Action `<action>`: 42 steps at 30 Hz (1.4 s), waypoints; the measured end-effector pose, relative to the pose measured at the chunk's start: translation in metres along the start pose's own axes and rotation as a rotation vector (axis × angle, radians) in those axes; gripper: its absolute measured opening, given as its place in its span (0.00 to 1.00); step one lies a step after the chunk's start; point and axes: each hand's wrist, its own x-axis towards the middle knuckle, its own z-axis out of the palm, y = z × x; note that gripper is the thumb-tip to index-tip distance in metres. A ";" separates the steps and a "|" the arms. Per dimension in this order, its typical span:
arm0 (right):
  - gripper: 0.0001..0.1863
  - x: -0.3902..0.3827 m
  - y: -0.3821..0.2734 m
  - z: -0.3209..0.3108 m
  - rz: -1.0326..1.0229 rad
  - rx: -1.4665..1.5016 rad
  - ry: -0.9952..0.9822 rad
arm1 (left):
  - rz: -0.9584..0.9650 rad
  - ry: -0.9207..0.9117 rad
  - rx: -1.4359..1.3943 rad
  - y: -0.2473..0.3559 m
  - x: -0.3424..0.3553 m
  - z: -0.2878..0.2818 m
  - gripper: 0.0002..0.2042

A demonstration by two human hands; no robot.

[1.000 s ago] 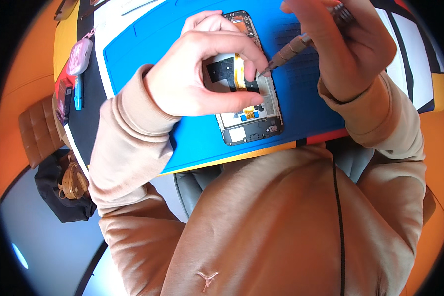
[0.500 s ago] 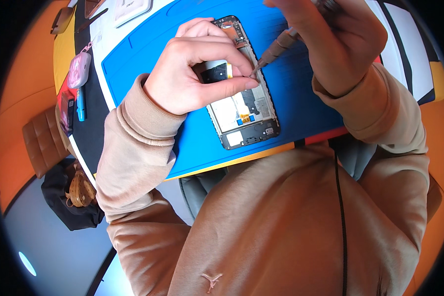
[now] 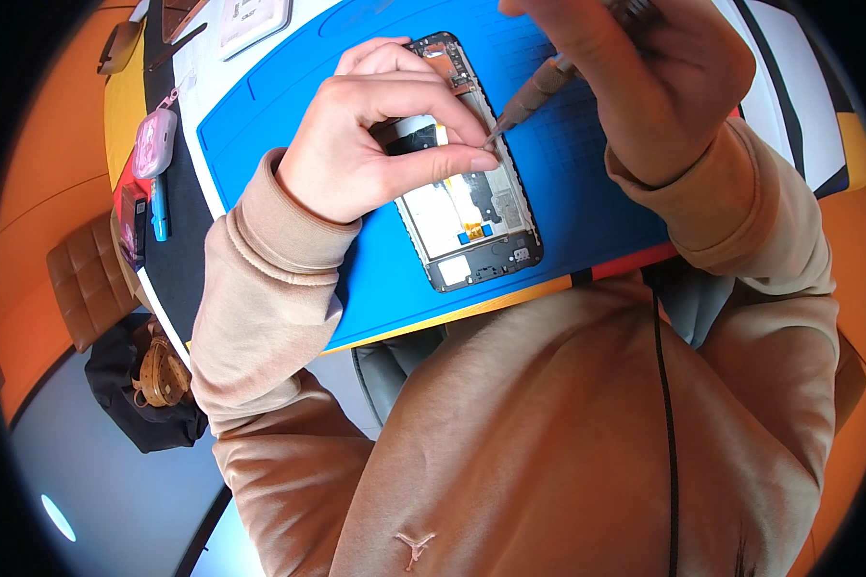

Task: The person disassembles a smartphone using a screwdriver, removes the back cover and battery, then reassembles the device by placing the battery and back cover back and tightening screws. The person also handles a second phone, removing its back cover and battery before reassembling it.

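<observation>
An opened smartphone [image 3: 452,264] lies on a blue work mat [image 3: 592,207], its inner boards, pale battery area and orange flex cable exposed. Over its upper middle, my left hand [image 3: 380,125] pinches with thumb and forefinger at the right side of the frame. What sits in that pinch is too small to make out. My right hand [image 3: 659,91] is closed round a slim screwdriver [image 3: 534,94], slanting down to the left. Its thin tip meets the phone right at my left fingertips. Part of the phone is hidden under my left hand.
Left of the mat are a pink earphone case [image 3: 154,142], a light-blue pen [image 3: 160,210] and a small dark box [image 3: 133,226]. A white device [image 3: 252,24] lies at the far edge. The table's front edge runs close to my body.
Both hands keep nearly the same pose, with the screwdriver tip still at my left fingertips. The phone and surroundings appear very slightly shifted in the view.
</observation>
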 end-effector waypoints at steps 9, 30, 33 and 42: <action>0.05 0.000 -0.004 -0.001 0.000 -0.053 -0.014 | -0.017 -0.002 -0.012 0.001 0.000 0.000 0.05; 0.04 0.000 -0.002 -0.001 -0.018 -0.054 0.005 | 0.042 0.034 0.034 0.000 0.001 0.002 0.08; 0.04 0.000 0.003 -0.006 -0.070 -0.095 -0.022 | 0.003 0.029 -0.047 0.001 0.000 0.003 0.13; 0.06 0.000 -0.006 -0.001 0.218 0.156 0.173 | 0.095 -0.210 0.123 0.003 0.000 -0.020 0.30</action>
